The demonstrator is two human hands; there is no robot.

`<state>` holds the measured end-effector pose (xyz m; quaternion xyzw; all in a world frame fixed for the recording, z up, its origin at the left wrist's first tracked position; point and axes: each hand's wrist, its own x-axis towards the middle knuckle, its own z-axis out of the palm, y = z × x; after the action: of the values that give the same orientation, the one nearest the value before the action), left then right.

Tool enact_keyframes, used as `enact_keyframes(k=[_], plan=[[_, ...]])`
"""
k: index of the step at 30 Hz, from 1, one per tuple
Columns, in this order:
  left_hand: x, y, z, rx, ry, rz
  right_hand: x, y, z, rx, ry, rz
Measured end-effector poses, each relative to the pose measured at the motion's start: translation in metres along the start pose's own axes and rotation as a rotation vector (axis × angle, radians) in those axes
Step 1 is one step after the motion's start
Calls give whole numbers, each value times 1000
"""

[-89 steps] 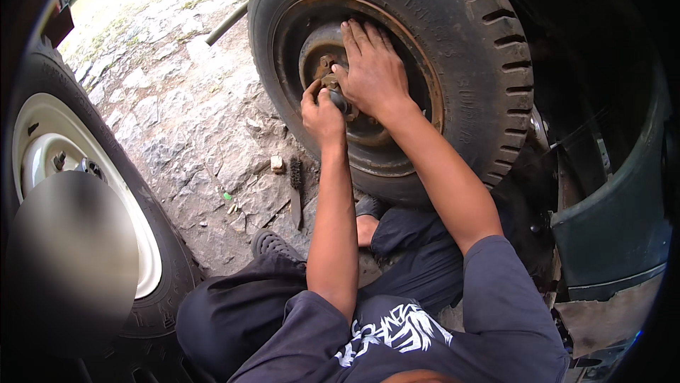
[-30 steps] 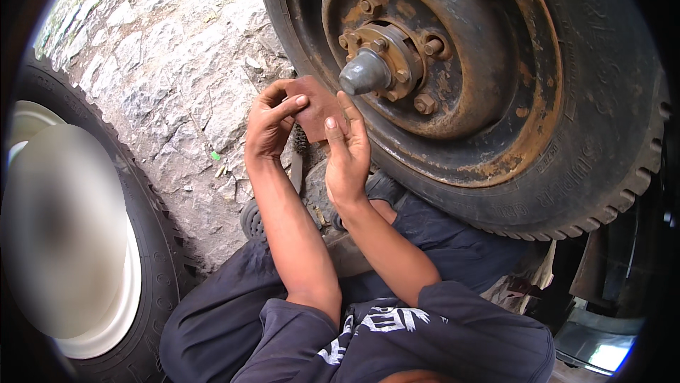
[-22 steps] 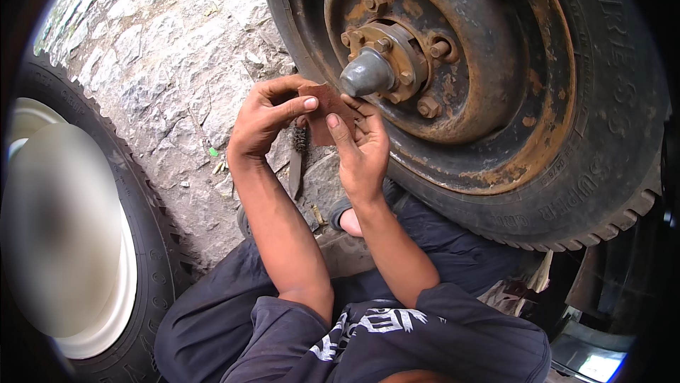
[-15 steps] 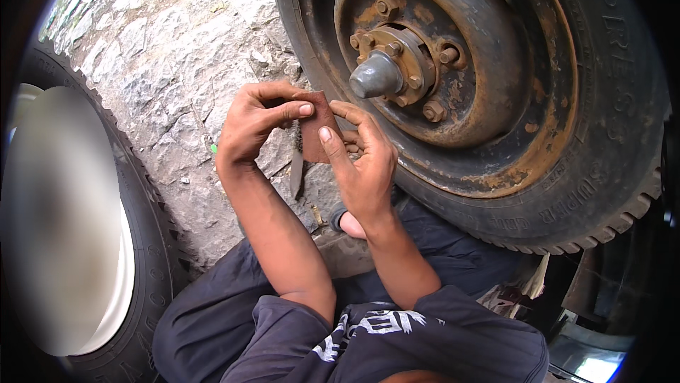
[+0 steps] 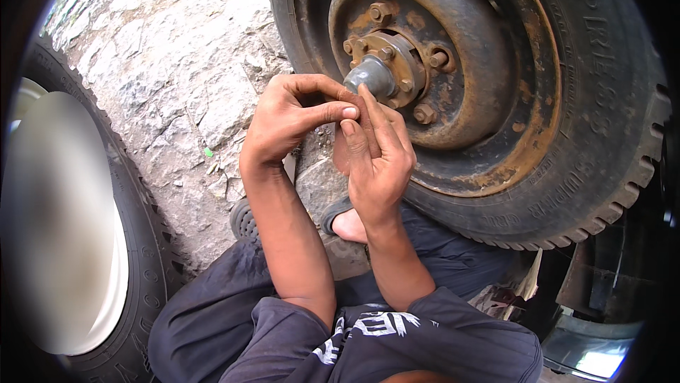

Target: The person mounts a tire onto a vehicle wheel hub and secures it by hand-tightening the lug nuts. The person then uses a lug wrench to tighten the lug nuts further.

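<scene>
Both my hands are close together in front of the wheel hub, working on one small reddish-brown sheet (image 5: 365,124) that looks like sandpaper. My left hand (image 5: 287,115) pinches its upper edge between thumb and bent forefinger. From the right, my right hand (image 5: 382,167) presses the sheet between its thumb and straightened fingers, which cover much of it. Just behind the fingertips is the rounded grey hub cap (image 5: 371,77), ringed by rusty bolts. On the ground, a dark flat blade (image 5: 290,163) lies mostly hidden behind my left wrist.
A large black tyre (image 5: 602,100) on a rusty wheel rim (image 5: 520,128) stands at the right. Another tyre (image 5: 145,270) with a pale rim is at the left. Rough stone ground (image 5: 177,64) lies between them. My sandalled foot (image 5: 347,224) is below my hands.
Both hands have moved slightly right in view, nearer the hub cap. The sheet has turned more edge-on, and my right fingers now lie straighter along it. The blade is now mostly hidden.
</scene>
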<state>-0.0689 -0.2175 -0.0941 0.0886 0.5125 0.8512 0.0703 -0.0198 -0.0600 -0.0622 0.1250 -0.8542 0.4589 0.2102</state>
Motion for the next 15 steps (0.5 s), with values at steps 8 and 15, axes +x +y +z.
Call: enact_keyframes(k=[8,15], plan=[[5,-9,-11,96,-6,159,-2,6,-5,102,-159,189],[16,-9,12,-65,-33,33,-2,15,-12,602,-232,467]])
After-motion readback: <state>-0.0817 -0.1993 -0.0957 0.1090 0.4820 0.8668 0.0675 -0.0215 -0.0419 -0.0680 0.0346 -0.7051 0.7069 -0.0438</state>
